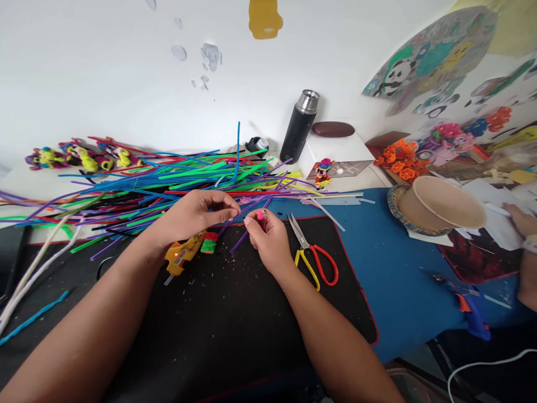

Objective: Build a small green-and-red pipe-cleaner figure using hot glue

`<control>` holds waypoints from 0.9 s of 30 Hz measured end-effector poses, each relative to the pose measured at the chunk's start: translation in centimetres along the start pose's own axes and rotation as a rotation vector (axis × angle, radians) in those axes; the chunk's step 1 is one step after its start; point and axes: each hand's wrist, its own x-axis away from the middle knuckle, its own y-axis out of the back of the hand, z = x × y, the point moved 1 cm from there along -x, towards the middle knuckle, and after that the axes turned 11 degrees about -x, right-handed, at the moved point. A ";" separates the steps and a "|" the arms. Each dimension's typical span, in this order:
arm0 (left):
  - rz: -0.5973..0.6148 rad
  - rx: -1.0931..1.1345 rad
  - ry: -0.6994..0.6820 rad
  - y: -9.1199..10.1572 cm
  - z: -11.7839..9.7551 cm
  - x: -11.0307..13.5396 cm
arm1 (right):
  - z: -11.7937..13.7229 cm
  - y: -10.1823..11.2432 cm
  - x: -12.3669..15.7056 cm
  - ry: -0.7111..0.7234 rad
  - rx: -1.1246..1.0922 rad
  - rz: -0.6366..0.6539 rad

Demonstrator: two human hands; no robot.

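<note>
My left hand (pixel 199 215) is closed in a pinch, thumb against fingertips; whatever it holds is too small to make out. Close beside it, my right hand (pixel 271 240) has its fingers curled round a small bright pink piece (pixel 260 215). A gap separates the fingertips of the two hands. Under my left wrist lies a yellow hot glue gun (pixel 178 258) with an orange light showing. A small red and green fuzzy roll (pixel 208 243) sits at its nozzle end. Scissors (pixel 310 246) with one red and one yellow handle lie just right of my right hand, blades slightly apart.
Many coloured pipe cleaners (pixel 168 182) are heaped behind my hands. A black flask (pixel 298 126), a white box (pixel 335 148) and several fuzzy figures (pixel 86 155) stand along the wall. At right are a beige bowl (pixel 448 201), a blue glue gun (pixel 472 308) and another person's hand (pixel 520 220).
</note>
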 end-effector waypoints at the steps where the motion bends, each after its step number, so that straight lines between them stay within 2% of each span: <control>1: 0.020 0.000 0.001 0.0 0.0 0.0 | 0.1 0.0 0.0 -0.003 0.002 0.002; 8: 0.103 0.055 -0.021 -0.1 -0.4 0.1 | 0.0 0.0 0.0 -0.001 0.002 0.002; 27: 0.093 0.075 -0.016 -0.2 -0.1 0.1 | 0.1 0.0 -0.1 -0.022 0.025 0.001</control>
